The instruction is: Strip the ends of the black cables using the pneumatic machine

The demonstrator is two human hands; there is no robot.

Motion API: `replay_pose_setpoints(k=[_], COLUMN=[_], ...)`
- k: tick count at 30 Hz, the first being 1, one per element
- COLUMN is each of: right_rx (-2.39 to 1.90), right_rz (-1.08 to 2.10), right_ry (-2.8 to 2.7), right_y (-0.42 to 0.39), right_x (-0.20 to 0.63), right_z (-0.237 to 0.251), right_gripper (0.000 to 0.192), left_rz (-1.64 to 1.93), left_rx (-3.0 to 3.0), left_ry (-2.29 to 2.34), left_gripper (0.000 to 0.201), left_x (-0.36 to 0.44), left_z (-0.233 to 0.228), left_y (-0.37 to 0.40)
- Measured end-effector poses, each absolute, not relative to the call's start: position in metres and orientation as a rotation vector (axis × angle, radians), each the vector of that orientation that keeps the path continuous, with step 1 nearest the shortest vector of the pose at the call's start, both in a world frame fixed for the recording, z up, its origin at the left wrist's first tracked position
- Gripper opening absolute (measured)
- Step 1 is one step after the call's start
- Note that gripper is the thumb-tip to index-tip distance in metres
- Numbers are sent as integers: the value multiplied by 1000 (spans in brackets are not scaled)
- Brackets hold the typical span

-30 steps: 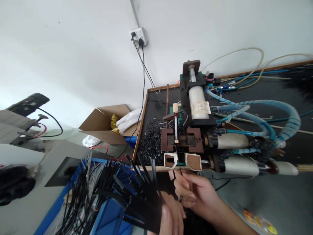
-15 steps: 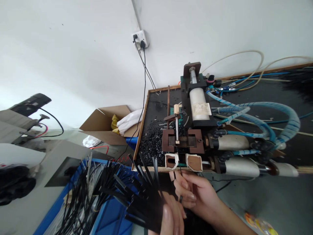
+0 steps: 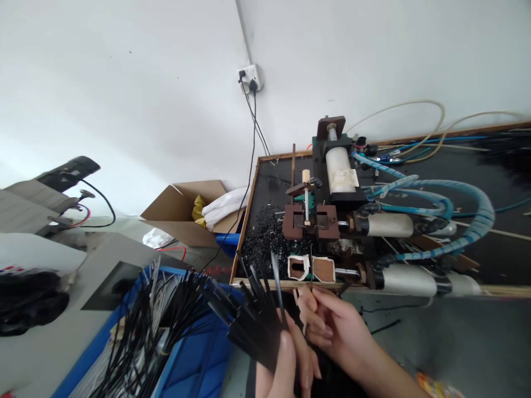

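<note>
Left hand point(image 3: 286, 365) clamped around fanned bundle of black strips point(image 3: 253, 320), low centre of view, just in front of bench point(image 3: 489, 290) edge. Right hand point(image 3: 332, 326) fingers point(image 3: 309, 301) pinched shut on single black strip point(image 3: 311, 268), held upright, tip up between the two white-rimmed guide blocks point(image 3: 313, 268) at the near edge of the pneumatic machine point(image 3: 340, 215). Hands touching each other. Heap of black offcuts point(image 3: 265, 237) on bench left of machine. Blue hoses point(image 3: 456, 207) looping off to the right. Blue bin point(image 3: 182, 354) with more black strips lower left. Cardboard box point(image 3: 182, 213) against wall.
</note>
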State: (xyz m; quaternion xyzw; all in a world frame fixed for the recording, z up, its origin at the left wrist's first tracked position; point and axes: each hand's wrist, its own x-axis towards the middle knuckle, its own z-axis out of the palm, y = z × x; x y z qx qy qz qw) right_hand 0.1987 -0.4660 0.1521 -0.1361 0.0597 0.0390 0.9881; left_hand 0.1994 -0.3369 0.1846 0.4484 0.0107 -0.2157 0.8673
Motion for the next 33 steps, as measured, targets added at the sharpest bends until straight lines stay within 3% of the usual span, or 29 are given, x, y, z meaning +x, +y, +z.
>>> replay_pose_setpoints(k=[16,27,33], right_rx=[-851,-895,-861], right_rz=[-328,-629,-613], right_ry=[213,208,123], right_y=[-438,-465,-461], right_x=[163,151,147], right_z=[179,202,199], right_gripper=[41,38,46], left_rz=[-577,-603,-609], left_rx=[939,948,994], left_ry=[-55,-16,2], left_gripper=[30,49,37], left_x=[181,170,176], left_z=[173,166,168], left_y=[-307,-301,-299])
